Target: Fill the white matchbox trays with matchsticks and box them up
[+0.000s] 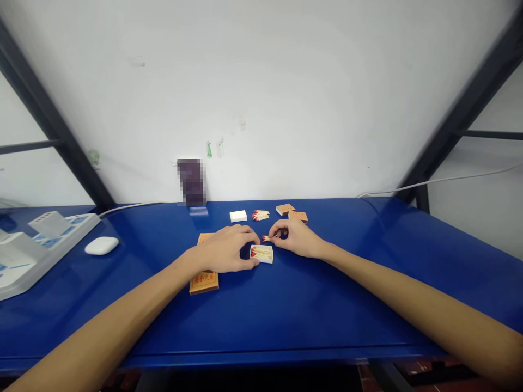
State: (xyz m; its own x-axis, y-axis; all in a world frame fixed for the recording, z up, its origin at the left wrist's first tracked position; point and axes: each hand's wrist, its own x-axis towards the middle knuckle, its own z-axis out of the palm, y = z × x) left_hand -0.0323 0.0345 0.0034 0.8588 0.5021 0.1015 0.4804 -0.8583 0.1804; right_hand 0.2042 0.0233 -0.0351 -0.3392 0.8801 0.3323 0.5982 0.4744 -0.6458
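Observation:
A white matchbox tray [267, 261] with red-tipped matches lying in it sits on the blue table. My left hand [226, 249] curves round its left end, thumb at the near corner and forefinger at the far one, holding the tray. Just beyond the tray, my right hand [296, 237] pinches a few matches [266, 238] between thumb and fingers, their red heads pointing left. A loose pile of matches [260, 215] lies farther back, beside a white tray-like box [238, 216]. Under and near my left hand are orange matchboxes [204, 283], partly hidden by it.
Two small matchboxes [285, 209] lie behind my right hand. A dark, blurred-out upright object [192, 182] leans at the wall. On the left are a white rounded case [102, 245] and a power strip [77, 231] with plugs. Black metal posts [445, 114] frame the table.

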